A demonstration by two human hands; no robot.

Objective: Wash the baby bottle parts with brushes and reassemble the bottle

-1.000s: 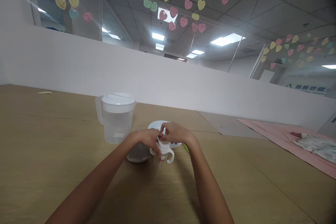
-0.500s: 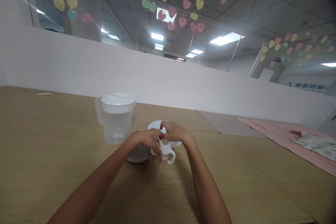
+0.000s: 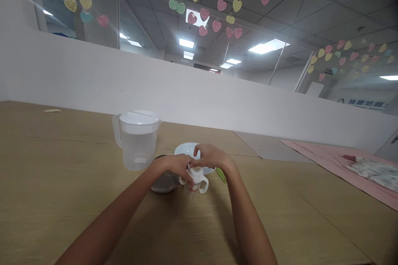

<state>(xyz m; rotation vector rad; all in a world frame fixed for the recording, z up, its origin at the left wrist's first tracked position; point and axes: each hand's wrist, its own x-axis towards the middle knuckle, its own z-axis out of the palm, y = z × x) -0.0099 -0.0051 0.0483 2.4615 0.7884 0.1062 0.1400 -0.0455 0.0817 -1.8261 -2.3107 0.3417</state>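
Observation:
A clear baby bottle [image 3: 193, 187] with a white collar and two white side handles stands on the table in front of me. My left hand [image 3: 180, 166] is closed around its left side and upper part. Over the bottle's top curls my right hand [image 3: 211, 156], its thumb at the collar and its index finger raised and bent; its other fingertips are partly hidden. Behind the hands sits a pale bowl [image 3: 183, 148]. A round dark-topped container or lid [image 3: 164, 183] lies left of the bottle, partly covered by my left wrist.
A translucent lidded pitcher [image 3: 139, 145] holding clear liquid stands at the left. A green slim item [image 3: 221, 175] lies beside my right wrist. At the far right are a pink cloth [image 3: 323, 153] and patterned fabric [image 3: 374, 172]. A white wall [image 3: 199, 95] borders the table's back.
My right hand has shifted slightly right and its wrist has turned, uncovering the green item beside it. My left hand stays on the bottle.

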